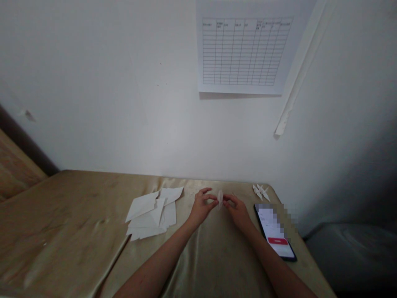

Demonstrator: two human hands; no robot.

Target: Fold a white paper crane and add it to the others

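Two even pinches serve us best here. Taking the small folded paper (220, 199) as the centre of our dial, we have our left hand (202, 205) at nine o'clock and our right hand (237, 209) at three, thumb and forefinger of each appearing to grip an edge of it, while the left hand's other fingers fan out clear. The paper stands roughly upright over the cloth-covered table (77, 215); whether its lower tip touches we cannot tell, and its folds are too fine to read. We should keep both grips level and equally firm, working from the fingertips, since an uneven tug could tear or skew thin paper. The covering looks too yielding to back a sharp crease, so we do better squeezing layers between thumb and finger. We also mind our right arm (263, 248) against the lit phone (268, 227) at four o'clock, and leave the loose white sheets (149, 215) near nine and the folded paper figures (258, 192) near three undisturbed.
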